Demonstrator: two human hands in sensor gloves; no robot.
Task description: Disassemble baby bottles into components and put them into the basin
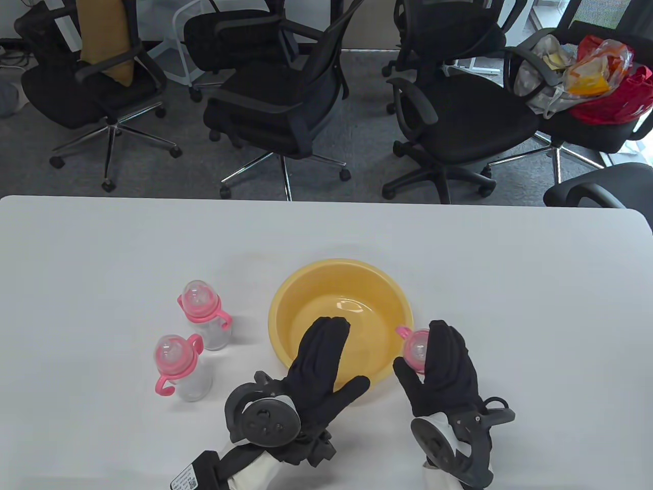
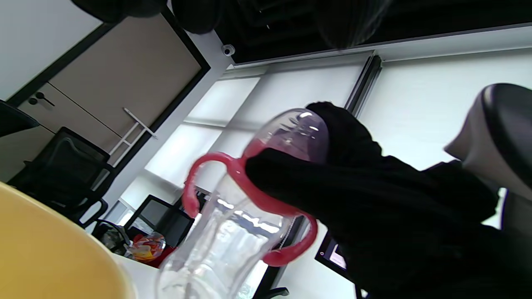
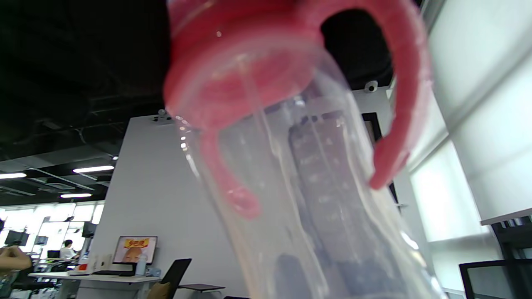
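Observation:
A yellow basin [image 1: 306, 301] sits mid-table; its rim [image 2: 50, 249] fills the lower left of the left wrist view. My right hand [image 1: 419, 348] grips a clear baby bottle [image 1: 416, 349] with a pink collar just right of the basin. The left wrist view shows that bottle [image 2: 232, 232] upright with its clear cap [image 2: 295, 133] on, and black gloved fingers [image 2: 332, 187] curl round the collar. Up close, the right wrist view shows the pink collar [image 3: 232, 83] and handles. My left hand [image 1: 343, 357] is open, its fingers straight above the basin's near rim. Two more capped bottles [image 1: 204, 314] [image 1: 178, 367] stand left of the basin.
The white table [image 1: 510, 286] stretches wide on both sides of the basin. Black office chairs [image 1: 285, 102] stand on the carpet beyond the far edge. A chair at the back right carries bags [image 1: 597, 76].

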